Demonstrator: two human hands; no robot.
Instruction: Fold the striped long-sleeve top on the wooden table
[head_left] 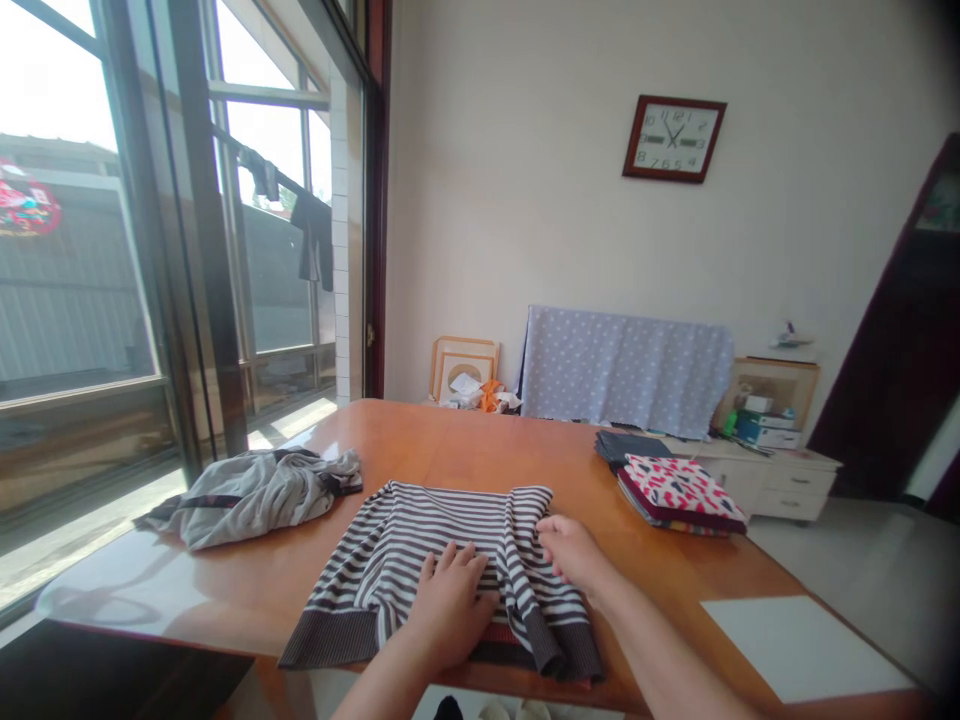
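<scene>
Left hand: open, flat on the striped sweater, fingers spread.
Right hand: open, fingertips resting on the sweater's right side, not gripping.
Sweater: folded over, near the edge of the wooden table.
Left of it: crumpled gray garment, just beside.
Right of it: folded cloth stack, near.

Near space: the left hand and right hand lie on the striped sweater, which takes up the near middle of the desk.
Ahead: a hand could pass over the orange wood as far as the picture frames and polka-dot cloth beyond the far edge.
Left: the gray garment lies just beside the sweater, in the way toward the window.
Right: a hand could pass between the sweater and the folded stack, which blocks the way farther right; the dark folded cloth stands behind it.
</scene>
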